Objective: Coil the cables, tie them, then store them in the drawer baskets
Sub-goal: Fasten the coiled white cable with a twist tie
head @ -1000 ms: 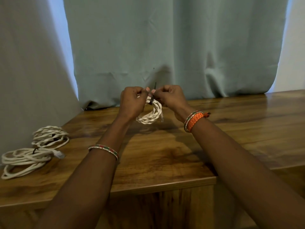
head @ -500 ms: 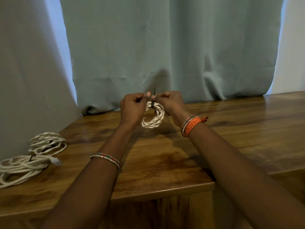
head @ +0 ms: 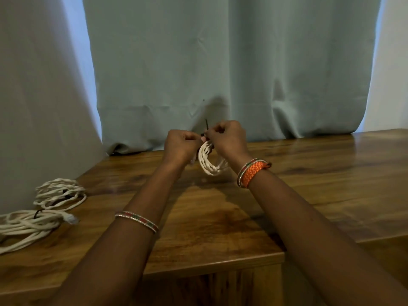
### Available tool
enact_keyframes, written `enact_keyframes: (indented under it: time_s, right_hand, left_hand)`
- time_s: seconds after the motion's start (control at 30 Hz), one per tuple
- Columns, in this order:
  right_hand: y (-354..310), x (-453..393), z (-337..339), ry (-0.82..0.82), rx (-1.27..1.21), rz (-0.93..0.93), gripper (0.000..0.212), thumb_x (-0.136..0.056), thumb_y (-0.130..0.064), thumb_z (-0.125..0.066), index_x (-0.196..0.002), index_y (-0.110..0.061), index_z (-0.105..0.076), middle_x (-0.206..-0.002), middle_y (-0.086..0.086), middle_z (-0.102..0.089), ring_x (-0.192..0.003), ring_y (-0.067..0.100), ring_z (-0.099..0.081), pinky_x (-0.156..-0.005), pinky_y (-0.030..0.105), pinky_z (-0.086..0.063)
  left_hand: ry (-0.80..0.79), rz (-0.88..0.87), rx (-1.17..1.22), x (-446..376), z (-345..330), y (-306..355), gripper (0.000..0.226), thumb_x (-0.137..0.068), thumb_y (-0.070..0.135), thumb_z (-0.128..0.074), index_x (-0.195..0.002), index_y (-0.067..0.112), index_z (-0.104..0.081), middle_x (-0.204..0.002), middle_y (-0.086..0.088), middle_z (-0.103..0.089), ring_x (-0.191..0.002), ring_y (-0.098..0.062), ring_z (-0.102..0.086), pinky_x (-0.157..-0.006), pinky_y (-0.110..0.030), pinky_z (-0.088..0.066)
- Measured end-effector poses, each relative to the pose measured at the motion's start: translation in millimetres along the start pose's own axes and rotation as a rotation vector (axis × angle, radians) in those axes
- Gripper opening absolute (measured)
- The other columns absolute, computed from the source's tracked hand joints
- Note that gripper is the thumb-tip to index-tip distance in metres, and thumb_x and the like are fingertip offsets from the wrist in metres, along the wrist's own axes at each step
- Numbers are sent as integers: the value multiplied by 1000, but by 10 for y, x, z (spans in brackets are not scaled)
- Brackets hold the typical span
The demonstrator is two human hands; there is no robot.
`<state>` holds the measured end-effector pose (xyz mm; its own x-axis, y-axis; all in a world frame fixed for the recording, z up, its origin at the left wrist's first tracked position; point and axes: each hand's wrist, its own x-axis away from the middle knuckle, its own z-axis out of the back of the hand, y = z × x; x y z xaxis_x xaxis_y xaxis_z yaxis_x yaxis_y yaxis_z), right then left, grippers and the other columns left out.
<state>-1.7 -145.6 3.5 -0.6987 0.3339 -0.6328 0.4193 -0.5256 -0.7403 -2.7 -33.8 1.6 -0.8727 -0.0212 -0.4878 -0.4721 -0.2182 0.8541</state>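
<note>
Fingers of left hand (head: 181, 144) and right hand (head: 227, 138) pinch a tie (head: 206, 127) on coil (head: 209, 162); two tied coils (head: 44, 208) wait left, storing undone.

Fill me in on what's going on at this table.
A person holds a small coil of white cable above the wooden table. Both the left hand and the right hand pinch a dark tie at the top of the coil, fastening it. Two more white coils lie at the table's left end, each with a dark tie. No drawer baskets show.
</note>
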Motion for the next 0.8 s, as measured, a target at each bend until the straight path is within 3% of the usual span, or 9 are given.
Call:
enact_keyframes:
  time_s: [0.07, 0.13, 0.3, 0.47, 0.53, 0.67, 0.8]
  right_hand:
    - [19, -17, -19, -10, -98, -126, 11, -79, -18, -65, -74, -12, -72, -75, 4, -70, -78, 22, -67, -75, 40, -57]
    - [17, 1, -46, 32, -97, -125, 13, -82, -19, -61, -73, -14, -68, -72, 1, -67, -78, 22, -66, -74, 38, -55]
    - [-61, 94, -16, 66, -94, 156, 23, -92, -15, -57, -77, -3, -68, -63, -1, -60, -58, 2, -55, -53, 8, -40]
    - [-77, 86, 68, 6, 60, 342, 17, -90, -10, -59, -84, -3, -73, -75, 7, -71, -64, 8, -58, -60, 18, -45]
    - [-113, 99, 89, 17, 29, 343, 14, -89, -8, -60, -90, -3, -74, -79, 5, -71, -66, 3, -58, -62, 8, -45]
    - [-137, 93, 100, 35, -61, 288, 9, -86, -12, -66, -88, -6, -74, -74, -5, -65, -65, -5, -57, -61, 1, -44]
    - [-127, 62, 113, 12, -241, 182, 8, -83, -13, -70, -88, -8, -73, -80, 3, -71, -74, 10, -68, -67, 18, -55]
  left_hand:
    - [87, -124, -169, 61, -48, 16, 11, -81, 19, -70, -75, 11, -74, -55, -4, -64, -33, -2, -46, -41, -15, -40]
    - [132, -188, -185, 106, -109, 26, 12, -80, 17, -69, -81, 8, -76, -65, -9, -69, -41, -5, -51, -51, -23, -48]
    - [99, -15, 27, 43, -69, 26, 10, -78, 16, -71, -71, 10, -74, -54, -8, -65, -44, -15, -56, -57, -34, -52]
    - [-90, 174, 359, 39, 58, 84, 12, -85, 7, -64, -74, 3, -66, -48, -2, -65, -41, -11, -59, -40, -19, -48]
    - [-92, 168, 392, 40, 65, 95, 13, -86, 4, -62, -74, 3, -64, -47, 0, -64, -39, -9, -59, -38, -18, -47]
    - [-12, 118, 351, 25, 58, 85, 14, -82, 7, -68, -68, 8, -66, -51, -1, -66, -47, -13, -62, -64, -33, -57]
    - [71, 19, 295, 20, 55, 110, 15, -81, 13, -71, -67, 14, -68, -64, -8, -69, -61, -23, -66, -72, -43, -58]
